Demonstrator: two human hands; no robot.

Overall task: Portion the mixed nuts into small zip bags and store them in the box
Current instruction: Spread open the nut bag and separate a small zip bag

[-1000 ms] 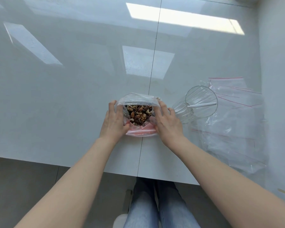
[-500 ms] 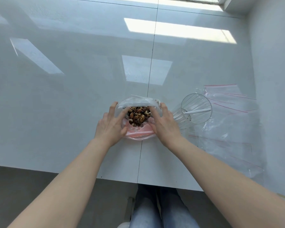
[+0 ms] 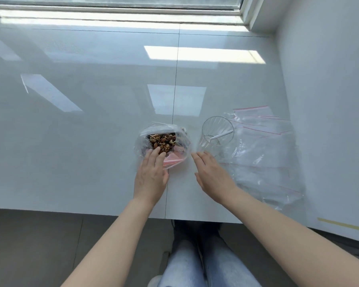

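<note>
Grip released: right hand (image 3: 212,172) has left the bag of mixed nuts (image 3: 162,141), fingers straight, beside the cup (image 3: 216,133). Left hand (image 3: 151,172) rests flat-fingered on the bag's near rim. Bag stands open on the table (image 3: 81,152); scooping can begin.

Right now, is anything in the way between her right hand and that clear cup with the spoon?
Nothing visible. The right hand is open just short of the cup, with only bare table between them.
</note>
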